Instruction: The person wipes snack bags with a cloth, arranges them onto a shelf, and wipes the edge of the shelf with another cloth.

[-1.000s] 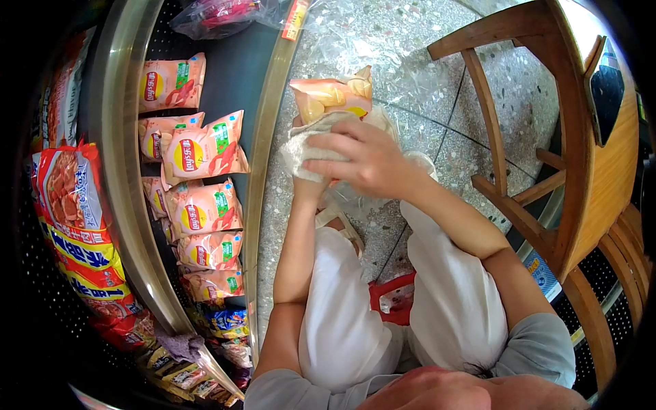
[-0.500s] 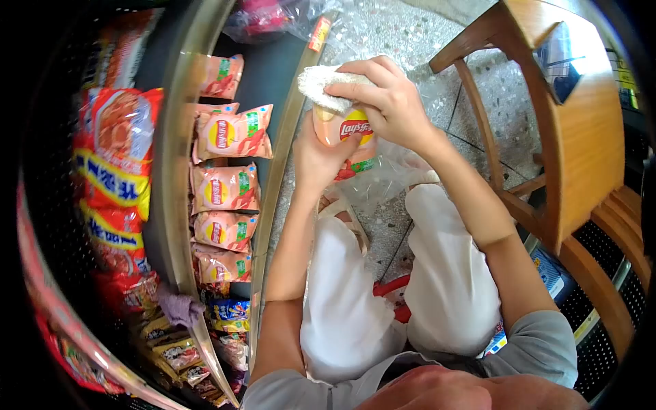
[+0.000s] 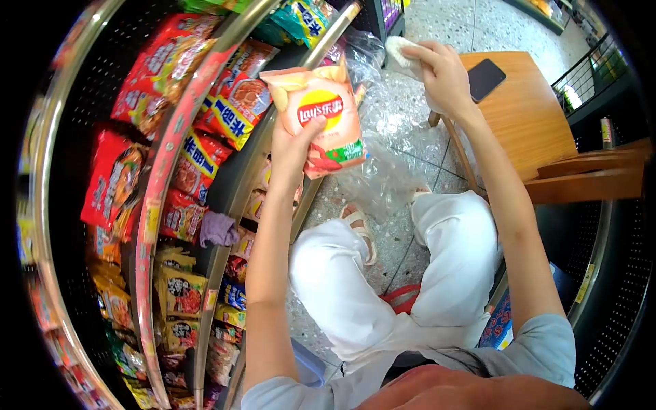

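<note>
My left hand (image 3: 292, 145) grips a peach-coloured Lay's chip bag (image 3: 321, 113) from its lower left, thumb across the front. The bag is upright, its printed face toward me, beside the shelf edge. Up and to the right, my right hand (image 3: 444, 78) pinches a folded white cloth (image 3: 403, 56), held apart from the bag. The hand is near the wooden chair's corner, over the floor. Crumpled clear plastic (image 3: 389, 160) lies on the floor below the bag.
Shelves (image 3: 229, 184) of packaged snacks and noodles run along my left, with a purple cloth (image 3: 219, 229) hanging on one edge. At right stands a wooden chair (image 3: 529, 116) bearing a phone (image 3: 486, 80). A black perforated rack is behind it.
My right hand with the cloth has moved off the bag, up and to the right. My left hand has lifted the bag nearer the shelves. My view has turned, showing more shelving.
</note>
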`<state>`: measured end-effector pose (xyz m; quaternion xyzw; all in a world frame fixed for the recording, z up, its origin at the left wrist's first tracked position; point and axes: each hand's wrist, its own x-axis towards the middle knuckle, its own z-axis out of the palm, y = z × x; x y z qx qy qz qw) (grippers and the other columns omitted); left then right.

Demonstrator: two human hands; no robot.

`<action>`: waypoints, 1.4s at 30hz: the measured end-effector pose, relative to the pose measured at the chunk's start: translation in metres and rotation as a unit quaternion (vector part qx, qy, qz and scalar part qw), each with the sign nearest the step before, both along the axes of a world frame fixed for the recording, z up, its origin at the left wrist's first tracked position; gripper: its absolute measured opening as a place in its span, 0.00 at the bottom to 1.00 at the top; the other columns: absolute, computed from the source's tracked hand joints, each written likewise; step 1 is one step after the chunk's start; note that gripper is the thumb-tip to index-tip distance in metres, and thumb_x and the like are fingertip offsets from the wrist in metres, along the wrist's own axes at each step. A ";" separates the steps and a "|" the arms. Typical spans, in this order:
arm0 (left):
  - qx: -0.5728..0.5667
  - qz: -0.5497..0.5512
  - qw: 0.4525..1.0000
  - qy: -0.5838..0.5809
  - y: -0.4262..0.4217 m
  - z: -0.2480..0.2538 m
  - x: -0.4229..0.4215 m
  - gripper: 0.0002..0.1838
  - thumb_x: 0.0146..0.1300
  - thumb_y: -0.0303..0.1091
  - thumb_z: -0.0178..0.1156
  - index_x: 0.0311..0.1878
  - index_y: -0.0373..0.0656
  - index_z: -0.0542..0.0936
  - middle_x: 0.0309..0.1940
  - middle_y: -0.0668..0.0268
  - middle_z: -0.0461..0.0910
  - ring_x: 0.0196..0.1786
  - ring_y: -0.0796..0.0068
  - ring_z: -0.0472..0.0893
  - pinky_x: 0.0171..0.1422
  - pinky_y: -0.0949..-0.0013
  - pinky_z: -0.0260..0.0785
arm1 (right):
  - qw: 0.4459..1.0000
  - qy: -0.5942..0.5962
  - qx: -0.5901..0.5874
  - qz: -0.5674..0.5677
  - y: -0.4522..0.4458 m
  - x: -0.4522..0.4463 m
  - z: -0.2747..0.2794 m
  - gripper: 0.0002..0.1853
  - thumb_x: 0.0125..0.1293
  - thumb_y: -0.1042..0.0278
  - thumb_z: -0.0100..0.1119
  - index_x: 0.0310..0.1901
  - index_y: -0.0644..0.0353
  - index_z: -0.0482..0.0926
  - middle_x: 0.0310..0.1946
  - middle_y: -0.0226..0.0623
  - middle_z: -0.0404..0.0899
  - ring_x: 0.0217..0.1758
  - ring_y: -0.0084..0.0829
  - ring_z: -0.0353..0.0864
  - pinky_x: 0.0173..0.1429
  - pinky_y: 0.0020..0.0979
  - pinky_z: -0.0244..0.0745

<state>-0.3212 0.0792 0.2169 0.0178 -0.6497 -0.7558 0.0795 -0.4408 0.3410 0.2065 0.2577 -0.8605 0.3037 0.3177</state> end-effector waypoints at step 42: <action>0.333 0.120 0.934 0.038 0.033 -0.026 -0.026 0.20 0.65 0.35 0.63 0.56 0.35 0.72 0.49 0.57 0.80 0.48 0.64 0.84 0.52 0.56 0.80 | 0.976 0.133 -0.158 0.074 -0.037 0.062 0.012 0.19 0.53 0.80 0.57 0.46 0.49 0.85 0.44 0.40 0.81 0.42 0.42 0.78 0.49 0.37 0.74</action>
